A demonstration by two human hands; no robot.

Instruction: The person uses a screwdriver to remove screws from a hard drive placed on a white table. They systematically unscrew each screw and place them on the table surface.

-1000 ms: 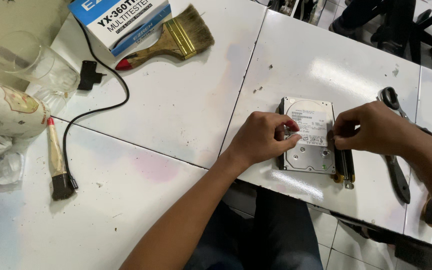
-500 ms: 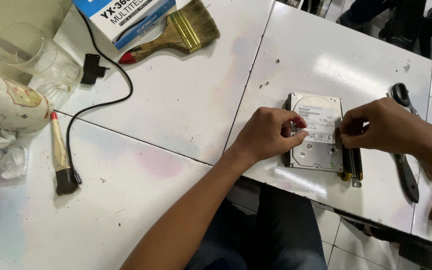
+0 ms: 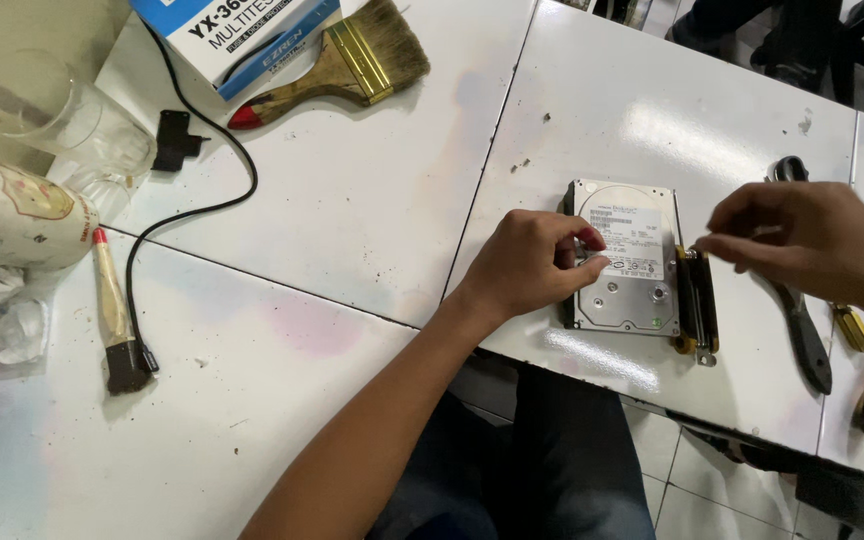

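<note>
Flat on the white table [image 3: 372, 200], the hard drive [image 3: 624, 258] lies under the left hand [image 3: 532, 262], which grips its edge; the right hand [image 3: 807, 235] hovers just beside, fingers pinched.

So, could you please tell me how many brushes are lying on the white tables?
2. A wide flat paintbrush lies at the top beside the blue and white box. A small dark-bristled brush lies at the left by the black cable. Others may be out of frame.
</note>
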